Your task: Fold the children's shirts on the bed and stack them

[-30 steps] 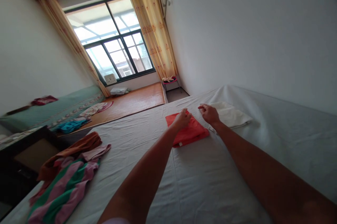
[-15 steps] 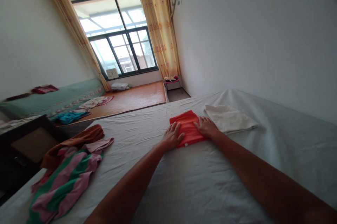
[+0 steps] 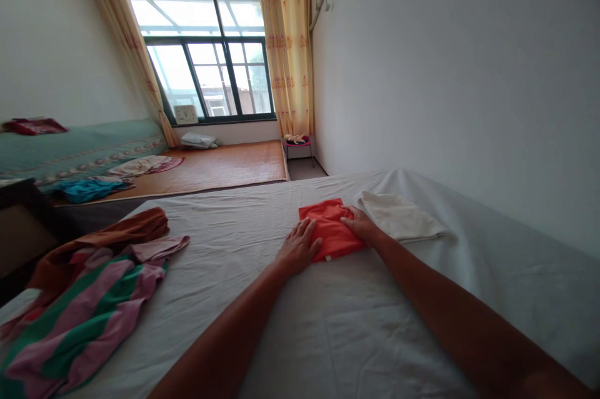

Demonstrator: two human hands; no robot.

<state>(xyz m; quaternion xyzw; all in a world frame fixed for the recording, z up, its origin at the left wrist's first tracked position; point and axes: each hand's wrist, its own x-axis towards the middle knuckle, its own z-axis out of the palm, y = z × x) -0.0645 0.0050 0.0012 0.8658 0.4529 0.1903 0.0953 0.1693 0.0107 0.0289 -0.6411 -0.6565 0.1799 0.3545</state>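
Observation:
A folded orange-red garment (image 3: 328, 233) lies flat on the white bed sheet (image 3: 244, 224), a small white tag at its near edge. My left hand (image 3: 299, 249) rests on its left side, fingers stretched out and flat. At the right side, my right hand (image 3: 360, 224) has its fingers curled over the garment's edge, and the fabric bunches up beside them. Just right of that hand lies a folded white cloth (image 3: 400, 216), apart from the red one.
Left on the bed is a loose heap with a pink-and-green striped garment (image 3: 89, 324) and a rust-brown cloth (image 3: 107, 239). A dark cabinet (image 3: 28, 230) stands at the left edge. Beyond is a second bed with a brown mat (image 3: 234, 161); a wall (image 3: 445, 74) runs along the right.
My right hand has gone from lying flat on the garment to curling its fingers at the right edge, wrinkling the fabric. My left hand stays flat. The camera view has turned slightly.

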